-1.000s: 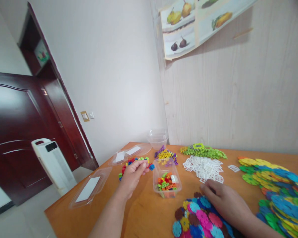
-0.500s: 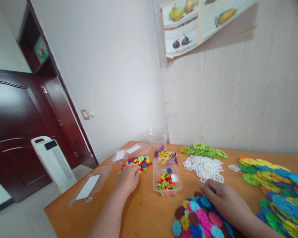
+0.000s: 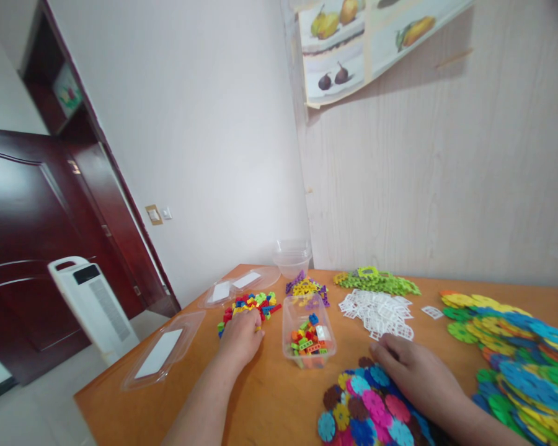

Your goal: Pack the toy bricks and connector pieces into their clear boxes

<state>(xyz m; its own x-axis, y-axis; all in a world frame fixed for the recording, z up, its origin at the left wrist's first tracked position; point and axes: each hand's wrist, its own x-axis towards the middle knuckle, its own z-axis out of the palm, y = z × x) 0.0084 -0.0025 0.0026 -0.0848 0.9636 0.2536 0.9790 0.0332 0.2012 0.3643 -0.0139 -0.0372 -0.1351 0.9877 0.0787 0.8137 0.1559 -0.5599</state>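
Note:
My left hand (image 3: 240, 335) rests on the near edge of a heap of small coloured blocks (image 3: 255, 303), its fingers curled down into the pieces; what they grip is hidden. Just right of it stands a clear plastic tub (image 3: 307, 333) partly filled with the same coloured blocks. My right hand (image 3: 411, 370) lies palm down, fingers loosely together, on the top edge of a pile of round flower-shaped discs (image 3: 367, 412) near the table's front.
On the orange table (image 3: 270, 396) lie two clear lids (image 3: 160, 353) at the left, stacked empty tubs (image 3: 292, 259) at the back, a purple-yellow heap (image 3: 305, 287), green pieces (image 3: 379, 282), white lattice pieces (image 3: 376, 310) and a big disc spread (image 3: 516, 353). A white heater (image 3: 90, 303) stands on the floor.
A second ago my left hand was lifted beside the tub with a blue piece at its fingertips. It has since dropped back onto the block heap. My right hand has stayed put.

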